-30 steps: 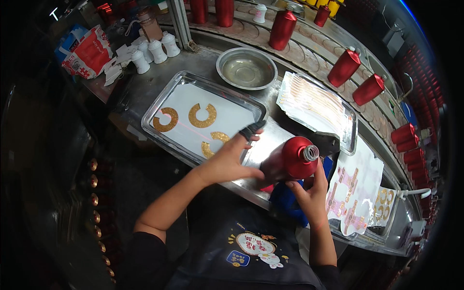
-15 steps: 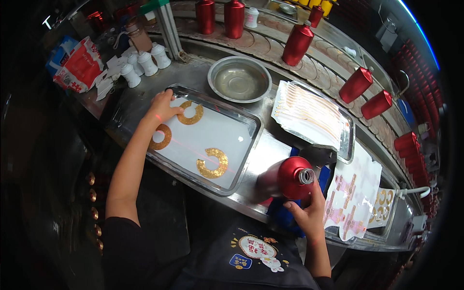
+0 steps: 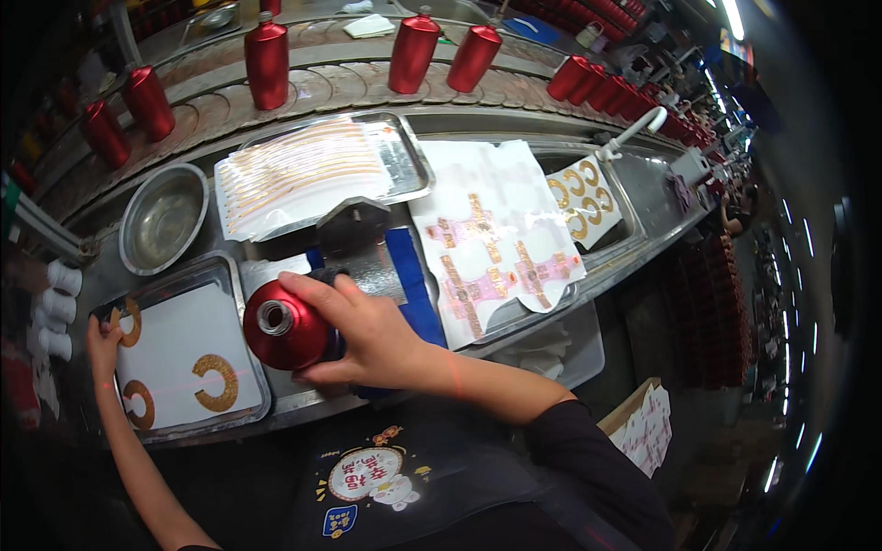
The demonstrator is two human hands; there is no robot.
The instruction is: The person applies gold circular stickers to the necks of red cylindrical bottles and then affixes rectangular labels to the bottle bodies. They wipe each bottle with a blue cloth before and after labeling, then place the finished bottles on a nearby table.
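My right hand (image 3: 386, 335) grips a shiny red metal bottle (image 3: 292, 342), tilted so its uncapped threaded neck faces me. The bottle is over the bench between the tray and a blue cloth (image 3: 412, 285). At the far left, my left hand (image 3: 106, 344) pinches the edge of a gold C-shaped decal (image 3: 131, 323). That decal lies at the corner of a white sheet (image 3: 188, 331) in a metal tray (image 3: 255, 363). Two more gold C-shaped decals (image 3: 215, 383) rest on the sheet. My left fingertips are small and partly hidden here.
A steel bowl (image 3: 163, 220) stands behind the tray. Sheets of thin gold strips (image 3: 303, 170) lie on another tray. To the right are a sheet of pink-gold decals (image 3: 487, 243), more C-shaped decals (image 3: 581, 200) and a white tap (image 3: 634, 133). Red bottles (image 3: 266, 64) stand on a conveyor (image 3: 322, 87).
My view has swung to the right, so the bench appears shifted left. The red bottle stays in my right hand and now sits closer to the tray. My left hand remains at the same decal.
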